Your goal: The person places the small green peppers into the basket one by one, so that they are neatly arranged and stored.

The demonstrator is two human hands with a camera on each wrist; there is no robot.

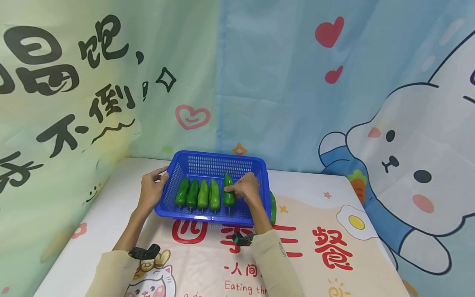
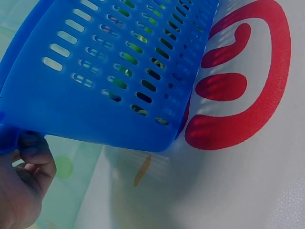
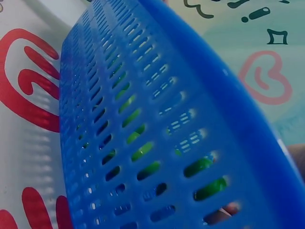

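Note:
A blue plastic basket (image 1: pixel 211 218) with slotted walls stands on the table. Several green peppers (image 1: pixel 203 194) lie side by side in its left half, stems toward the near wall. At the basket's left rim, my left hand (image 1: pixel 151 189) grips the edge; curled fingers (image 2: pixel 40 160) show beneath the rim in the left wrist view. My right hand (image 1: pixel 246 187) reaches over the near wall and holds another green pepper (image 1: pixel 228 198), right of the row, one finger lying across it. Its remaining fingers are mostly hidden. Through the slots in the right wrist view, green peppers (image 3: pixel 142 150) show in part.
Outside the basket's right wall lies another green pepper (image 1: pixel 273 208), partly hidden. A printed cloth (image 1: pixel 315 222) with red characters covers much of the white tabletop (image 1: pixel 293 181). Behind it hangs a cartoon curtain (image 1: pixel 259 103).

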